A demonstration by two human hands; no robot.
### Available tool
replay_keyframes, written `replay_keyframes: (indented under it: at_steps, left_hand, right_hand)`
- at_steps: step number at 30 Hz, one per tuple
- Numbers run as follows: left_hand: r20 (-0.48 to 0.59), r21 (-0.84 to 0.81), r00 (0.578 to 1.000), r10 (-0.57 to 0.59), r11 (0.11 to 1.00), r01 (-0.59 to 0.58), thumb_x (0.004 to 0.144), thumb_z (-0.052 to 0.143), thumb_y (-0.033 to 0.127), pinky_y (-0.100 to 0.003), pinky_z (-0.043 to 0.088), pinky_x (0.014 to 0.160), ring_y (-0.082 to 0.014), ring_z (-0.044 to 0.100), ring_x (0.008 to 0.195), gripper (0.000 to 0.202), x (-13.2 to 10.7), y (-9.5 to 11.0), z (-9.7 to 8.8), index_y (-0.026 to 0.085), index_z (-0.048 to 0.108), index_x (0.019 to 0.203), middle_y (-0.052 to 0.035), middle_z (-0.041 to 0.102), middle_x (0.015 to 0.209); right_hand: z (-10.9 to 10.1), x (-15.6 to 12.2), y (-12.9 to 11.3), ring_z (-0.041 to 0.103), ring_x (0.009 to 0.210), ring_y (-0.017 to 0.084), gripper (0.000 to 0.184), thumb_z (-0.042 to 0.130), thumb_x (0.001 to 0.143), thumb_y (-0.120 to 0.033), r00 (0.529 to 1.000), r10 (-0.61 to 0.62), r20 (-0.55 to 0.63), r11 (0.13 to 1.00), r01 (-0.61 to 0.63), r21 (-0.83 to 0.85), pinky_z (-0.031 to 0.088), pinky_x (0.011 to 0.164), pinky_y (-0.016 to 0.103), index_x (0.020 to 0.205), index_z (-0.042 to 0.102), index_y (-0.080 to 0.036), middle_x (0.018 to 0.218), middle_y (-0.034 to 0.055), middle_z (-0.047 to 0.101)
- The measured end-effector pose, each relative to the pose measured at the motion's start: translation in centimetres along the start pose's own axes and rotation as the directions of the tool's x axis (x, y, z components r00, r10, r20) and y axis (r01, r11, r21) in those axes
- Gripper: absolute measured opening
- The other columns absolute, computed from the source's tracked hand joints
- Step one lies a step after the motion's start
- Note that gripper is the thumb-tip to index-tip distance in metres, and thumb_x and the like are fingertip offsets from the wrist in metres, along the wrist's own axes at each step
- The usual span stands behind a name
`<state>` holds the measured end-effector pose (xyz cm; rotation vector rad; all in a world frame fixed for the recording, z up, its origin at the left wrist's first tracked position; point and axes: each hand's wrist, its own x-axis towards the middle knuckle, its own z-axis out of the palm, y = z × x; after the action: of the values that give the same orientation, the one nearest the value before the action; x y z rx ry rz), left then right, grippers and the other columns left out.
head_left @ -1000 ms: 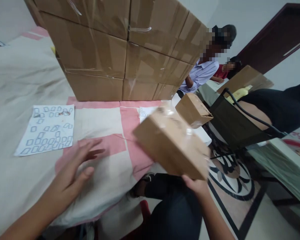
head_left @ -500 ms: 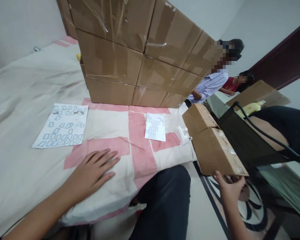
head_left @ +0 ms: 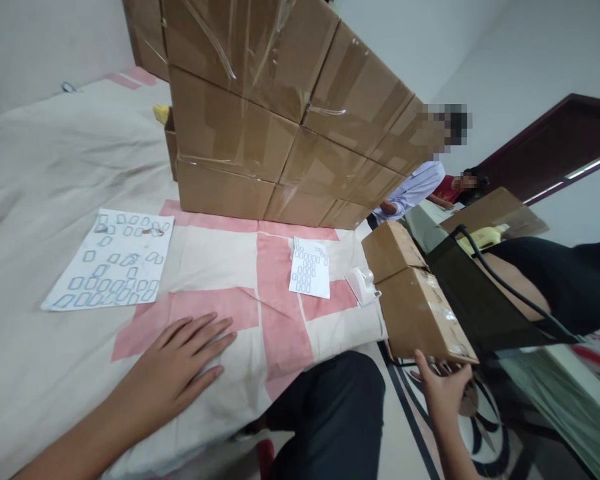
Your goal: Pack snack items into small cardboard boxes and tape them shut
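Observation:
My left hand [head_left: 193,357] lies flat on a pink and white cloth [head_left: 225,308], fingers stretched out and holding nothing. At lower right, my right hand [head_left: 443,390] grips the near end of a brown cardboard box [head_left: 410,317], thumb on one side and the fingers partly hidden around its edge. This box leans beside the cloth's right edge, with a crosswise seam and clear tape along it. A sheet of paper [head_left: 113,267] with hand-drawn small rectangles lies beyond my left hand. A smaller drawn sheet [head_left: 310,268] rests farther right, near a white plastic object [head_left: 364,287].
A tall wall of taped cardboard boxes [head_left: 285,143] stands at the back of the cloth. To the right are a dark mesh chair [head_left: 473,293] and a seated person's dark clothing [head_left: 555,280]. Two other people sit behind. My knee [head_left: 340,400] is below the cloth's edge.
The view has shifted slightly, so the wall of boxes sits a little lower and farther right. My left hand stays flat, and my right hand keeps its grip on the cardboard box.

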<state>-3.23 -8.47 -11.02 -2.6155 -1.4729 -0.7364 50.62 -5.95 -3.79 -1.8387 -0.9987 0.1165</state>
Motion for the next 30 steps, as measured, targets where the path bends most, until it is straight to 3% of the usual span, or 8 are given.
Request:
replay_keyframes:
  at_steps: [4, 10, 21, 30]
  left_hand:
    - [-0.016, -0.051, 1.0, -0.011, 0.999, 0.01, 0.096, 0.054, 0.049, -0.042, 0.037, 0.107, -0.0262, 0.054, 0.134, 0.05, -0.2, -0.2, 0.3, 0.043, 0.05, 0.146, 0.0062, 0.056, 0.149]
    - [-0.019, -0.034, 1.0, -0.008, 0.999, 0.007, 0.095, 0.056, 0.05, -0.044, 0.039, 0.107, -0.0275, 0.054, 0.134, 0.053, -0.3, -0.2, 0.6, 0.042, 0.048, 0.147, 0.0058, 0.056, 0.149]
    - [-0.04, -0.004, 0.999, 0.012, 1.0, -0.012, 0.093, 0.057, 0.05, -0.045, 0.038, 0.103, -0.028, 0.055, 0.131, 0.052, 0.0, -0.2, 0.4, 0.04, 0.052, 0.145, 0.0059, 0.057, 0.148]
    - [-0.008, 0.009, 0.999, 0.033, 0.999, -0.033, 0.094, 0.057, 0.051, -0.04, 0.026, 0.112, -0.0263, 0.05, 0.134, 0.053, -0.2, -0.1, 0.0, 0.035, 0.053, 0.145, 0.0038, 0.056, 0.15]
  right_hand:
    - [0.6, 0.6, -0.7, 0.056, 0.125, 0.041, 0.11, 0.087, 0.052, -0.05, 1.0, 0.021, 0.003, 0.998, -0.021, -0.052, 0.063, 0.052, 0.036, 0.143, 0.032, -0.022, 0.144, 0.0215, 0.046]
    - [1.4, 1.3, -0.6, 0.061, 0.117, 0.039, 0.109, 0.086, 0.055, -0.056, 0.999, -0.042, 0.002, 0.989, 0.042, -0.145, 0.064, 0.078, 0.046, 0.142, 0.034, -0.017, 0.135, 0.0193, 0.052]
    - [2.1, 0.3, -1.9, 0.063, 0.113, 0.039, 0.11, 0.086, 0.056, -0.057, 0.995, -0.101, -0.026, 0.977, 0.094, -0.19, 0.058, 0.091, 0.052, 0.143, 0.036, -0.012, 0.132, 0.0218, 0.055]
    - [2.4, 0.5, -0.9, 0.061, 0.114, 0.036, 0.11, 0.088, 0.058, -0.055, 0.998, -0.056, 0.024, 0.997, 0.057, -0.051, 0.062, 0.081, 0.047, 0.144, 0.031, -0.016, 0.136, 0.0199, 0.052]
